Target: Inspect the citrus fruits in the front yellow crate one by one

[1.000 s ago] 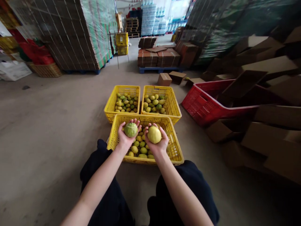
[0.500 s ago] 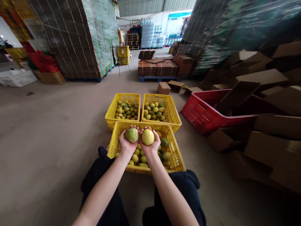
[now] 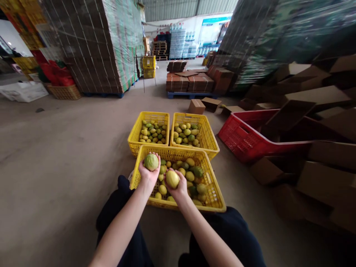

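Note:
A green, bumpy round fruit rests in my left hand, which is cupped palm up around it. My right hand holds a smooth yellow fruit, its fingers curled round the sides. Both hands are over the near yellow crate, the left one by its left side and the right one nearer the middle. Several green and yellow fruits lie in that crate, some hidden under my hands.
Behind stand a left yellow crate and a right yellow crate, both holding similar fruits. A red crate and cardboard boxes are at the right. Farther back are bundled cardboard on a blue pallet and wrapped stacks.
My hands have moved apart. The right hand has come lower and nearer with the yellow fruit, which is now turned, while the left has shifted slightly left with the green one.

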Tool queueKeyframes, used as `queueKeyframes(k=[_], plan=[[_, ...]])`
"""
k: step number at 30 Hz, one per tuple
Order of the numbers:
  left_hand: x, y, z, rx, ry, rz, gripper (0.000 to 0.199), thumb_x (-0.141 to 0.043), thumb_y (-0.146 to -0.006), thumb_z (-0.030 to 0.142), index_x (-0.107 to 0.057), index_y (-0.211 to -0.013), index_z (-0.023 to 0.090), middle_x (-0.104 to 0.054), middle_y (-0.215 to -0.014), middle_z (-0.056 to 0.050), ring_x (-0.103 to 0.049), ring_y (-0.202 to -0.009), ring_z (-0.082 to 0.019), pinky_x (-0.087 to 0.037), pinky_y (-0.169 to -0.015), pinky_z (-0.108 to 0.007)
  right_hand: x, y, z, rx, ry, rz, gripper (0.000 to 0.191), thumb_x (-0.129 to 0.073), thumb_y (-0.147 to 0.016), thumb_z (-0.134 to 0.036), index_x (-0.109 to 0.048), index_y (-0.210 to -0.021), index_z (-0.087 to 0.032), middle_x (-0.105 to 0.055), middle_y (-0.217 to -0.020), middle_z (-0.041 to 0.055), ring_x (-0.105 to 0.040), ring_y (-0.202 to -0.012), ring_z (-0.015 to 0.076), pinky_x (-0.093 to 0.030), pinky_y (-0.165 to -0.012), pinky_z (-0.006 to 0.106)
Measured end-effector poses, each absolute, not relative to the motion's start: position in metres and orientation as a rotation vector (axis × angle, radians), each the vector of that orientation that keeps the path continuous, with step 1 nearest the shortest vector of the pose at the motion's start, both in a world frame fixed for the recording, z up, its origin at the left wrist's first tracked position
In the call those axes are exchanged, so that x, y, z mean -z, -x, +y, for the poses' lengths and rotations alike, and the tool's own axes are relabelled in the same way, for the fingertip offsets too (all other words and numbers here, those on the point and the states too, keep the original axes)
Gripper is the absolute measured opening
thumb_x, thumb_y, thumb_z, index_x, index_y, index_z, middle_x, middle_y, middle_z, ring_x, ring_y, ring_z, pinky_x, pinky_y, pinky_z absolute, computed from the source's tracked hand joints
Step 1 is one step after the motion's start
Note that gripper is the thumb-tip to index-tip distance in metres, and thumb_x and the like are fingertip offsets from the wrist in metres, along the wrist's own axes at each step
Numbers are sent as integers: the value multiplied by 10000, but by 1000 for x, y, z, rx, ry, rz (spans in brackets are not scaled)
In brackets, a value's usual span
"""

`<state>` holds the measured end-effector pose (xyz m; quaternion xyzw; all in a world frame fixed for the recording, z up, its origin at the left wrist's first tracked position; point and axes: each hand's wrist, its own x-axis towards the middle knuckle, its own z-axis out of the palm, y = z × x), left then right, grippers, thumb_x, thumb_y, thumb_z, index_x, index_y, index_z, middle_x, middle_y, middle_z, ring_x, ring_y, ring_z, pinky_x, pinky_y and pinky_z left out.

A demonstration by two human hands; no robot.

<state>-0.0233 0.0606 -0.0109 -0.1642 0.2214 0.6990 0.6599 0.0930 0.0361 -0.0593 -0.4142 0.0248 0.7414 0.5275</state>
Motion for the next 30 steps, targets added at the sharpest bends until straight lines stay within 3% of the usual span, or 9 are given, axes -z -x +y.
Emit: queueKeyframes(k=[5, 8, 14, 17, 25, 30], plan=[[3, 52, 61, -1579, 421, 499, 286, -432, -746, 190, -643, -934, 151, -662, -776, -77, -664, -814, -202, -565, -731, -317, 102, -90, 11, -1775, 1390, 105, 126, -378, -764, -225, -480, -690, -227, -566, -521, 30, -636, -569, 227, -539, -616, 432], [2, 61, 58, -1556, 429, 497, 292, -440, -736, 183, -639, -946, 145, -662, -778, -80, -665, -810, -205, -567, -712, -311, 100, -81, 30, -1730, 1432, 21, 142, -349, -788, -228, -455, -696, -242, -514, -496, 3, -606, -534, 220, -534, -617, 445], [0, 62, 56, -1537, 447, 492, 273, -436, -746, 177, -630, -938, 158, -654, -765, -69, -669, -771, -197, -568, -694, -313, 39, -41, 147, -1618, 1291, -333, 203, -425, -822, -420, -508, -937, -274, -589, -789, -10, -610, -689, 163, -537, -646, 339], [-1, 60, 56, -1511, 445, 485, 260, -442, -752, 184, -625, -935, 152, -653, -755, -67, -667, -769, -203, -567, -691, -317, 25, -37, 169, -1606, 1303, -462, 241, -478, -809, -448, -512, -981, -282, -575, -846, -7, -595, -687, 140, -523, -622, 287], [3, 52, 54, -1474, 419, 469, 254, -444, -772, 202, -612, -955, 151, -666, -803, -79, -666, -787, -195, -565, -703, -308, 65, -96, 77, -1855, 1522, -655, 96, -529, -760, -207, -602, -781, -148, -638, -751, 50, -606, -574, 144, -474, -607, 299], [11, 44, 52, -1456, 368, 541, 241, -454, -756, 202, -613, -929, 148, -656, -785, -74, -665, -771, -195, -562, -701, -318, 69, -132, 54, -1866, 1547, -678, 127, -570, -729, -222, -622, -803, -133, -681, -818, 88, -647, -633, 163, -460, -660, 308]])
